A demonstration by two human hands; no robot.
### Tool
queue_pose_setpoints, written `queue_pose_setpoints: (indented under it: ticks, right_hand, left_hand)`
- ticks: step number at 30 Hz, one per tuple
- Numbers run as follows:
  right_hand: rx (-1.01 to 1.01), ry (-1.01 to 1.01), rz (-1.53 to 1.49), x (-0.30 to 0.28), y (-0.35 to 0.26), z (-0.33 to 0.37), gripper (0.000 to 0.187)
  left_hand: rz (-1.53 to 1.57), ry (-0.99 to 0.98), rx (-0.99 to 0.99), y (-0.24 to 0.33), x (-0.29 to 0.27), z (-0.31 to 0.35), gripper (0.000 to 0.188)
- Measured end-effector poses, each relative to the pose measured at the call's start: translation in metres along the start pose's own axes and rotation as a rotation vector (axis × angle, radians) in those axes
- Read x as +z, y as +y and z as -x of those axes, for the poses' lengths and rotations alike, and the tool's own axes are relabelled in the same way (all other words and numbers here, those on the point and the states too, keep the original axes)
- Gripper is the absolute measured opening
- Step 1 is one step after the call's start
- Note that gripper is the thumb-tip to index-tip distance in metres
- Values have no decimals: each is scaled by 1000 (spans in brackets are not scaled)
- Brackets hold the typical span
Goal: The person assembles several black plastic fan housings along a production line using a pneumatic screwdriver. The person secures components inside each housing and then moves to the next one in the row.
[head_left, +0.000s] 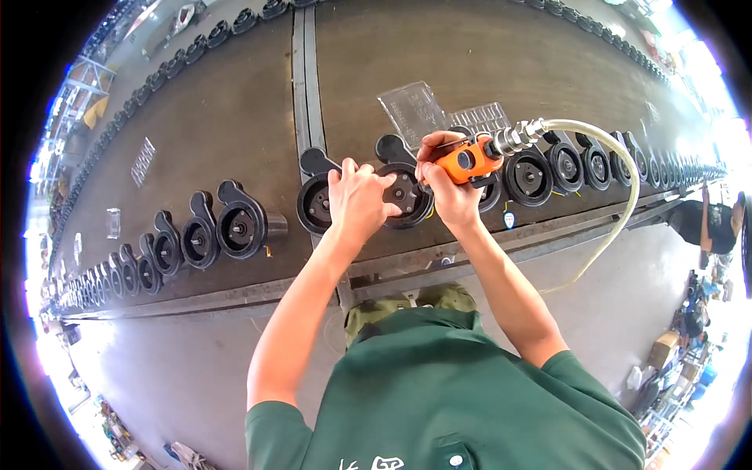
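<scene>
Bench (227, 117), dark-topped. Black round housing (409, 197), on the bench toward its near edge, between the hands. Left hand (359, 197), at the housing's left, thumb and finger spread at its face; cannot tell whether pinching anything. Right hand (454, 197), at the housing's right, closed on an orange tool (470, 160), its body showing at the grip's far right.

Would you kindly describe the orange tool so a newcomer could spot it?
Along the near edge of the brown bench runs a row of round black housings. Over it, the right hand grips the orange tool, joined to a pale hose; its colour sets it apart from those housings.
</scene>
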State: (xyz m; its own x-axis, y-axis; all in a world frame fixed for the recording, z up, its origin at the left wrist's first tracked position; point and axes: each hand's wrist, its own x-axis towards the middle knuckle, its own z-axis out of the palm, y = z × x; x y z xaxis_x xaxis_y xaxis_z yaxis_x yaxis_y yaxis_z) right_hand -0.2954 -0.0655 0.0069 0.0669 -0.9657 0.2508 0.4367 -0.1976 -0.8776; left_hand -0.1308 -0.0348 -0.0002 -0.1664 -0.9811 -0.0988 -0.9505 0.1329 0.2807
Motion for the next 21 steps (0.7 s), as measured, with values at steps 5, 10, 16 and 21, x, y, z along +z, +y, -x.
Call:
queue_pose_setpoints:
  ticks: [5, 10, 16, 21]
  right_hand:
    - [9, -30, 120, -5, 20, 5, 27]
    - [62, -30, 71, -4, 21, -2, 27]
    - [-17, -18, 8, 0, 17, -26, 26]
    - [-2, -37, 2, -2, 20, -32, 24]
  left_hand:
    - [-54, 30, 36, -5, 5, -6, 41]
    - [-164, -75, -9, -1, 0, -9, 48]
    - [-176, -94, -27, 4, -1, -9, 42]
    - [-150, -73, -31, 2, 1, -9, 42]
